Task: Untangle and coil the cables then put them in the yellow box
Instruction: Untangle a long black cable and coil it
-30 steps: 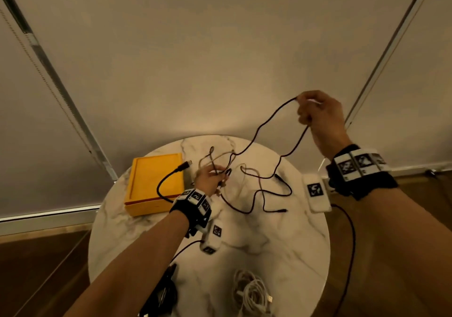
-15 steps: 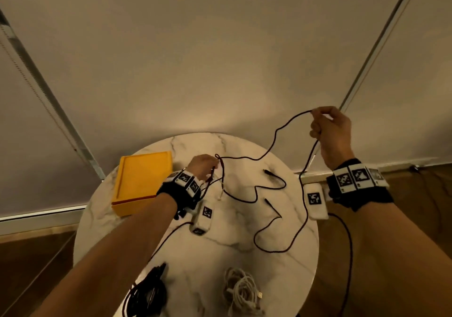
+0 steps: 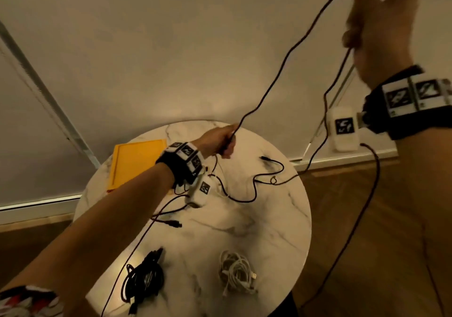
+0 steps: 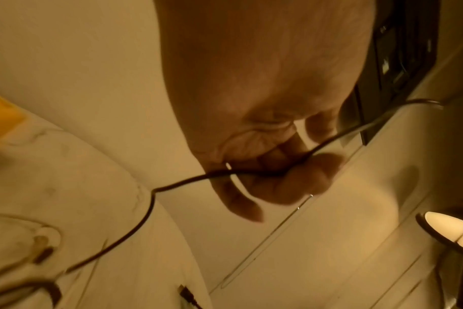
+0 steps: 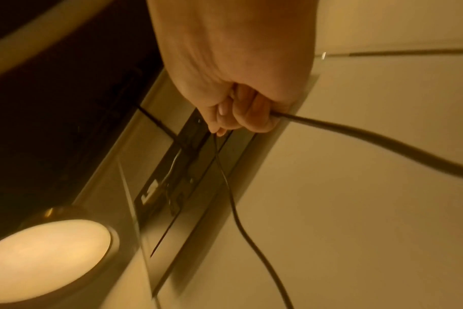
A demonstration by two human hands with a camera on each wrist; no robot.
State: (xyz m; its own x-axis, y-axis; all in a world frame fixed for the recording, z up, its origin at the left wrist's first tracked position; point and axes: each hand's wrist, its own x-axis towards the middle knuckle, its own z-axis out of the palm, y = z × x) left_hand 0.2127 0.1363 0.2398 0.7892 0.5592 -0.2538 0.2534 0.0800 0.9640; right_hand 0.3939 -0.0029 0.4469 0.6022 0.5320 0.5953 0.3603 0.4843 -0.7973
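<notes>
Cable (image 3: 281,72) pinched in both hands' fingers (image 4: 254,167)

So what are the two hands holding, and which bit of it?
Both hold the same black cable somewhere along its length, not by a plug. The right hand grips it up high; the left hand grips it low over the table.

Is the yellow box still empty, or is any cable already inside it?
It looks empty: the visible inside of the yellow box is bare. The left forearm hides one corner. The black coil and white coil lie on the table.
</notes>
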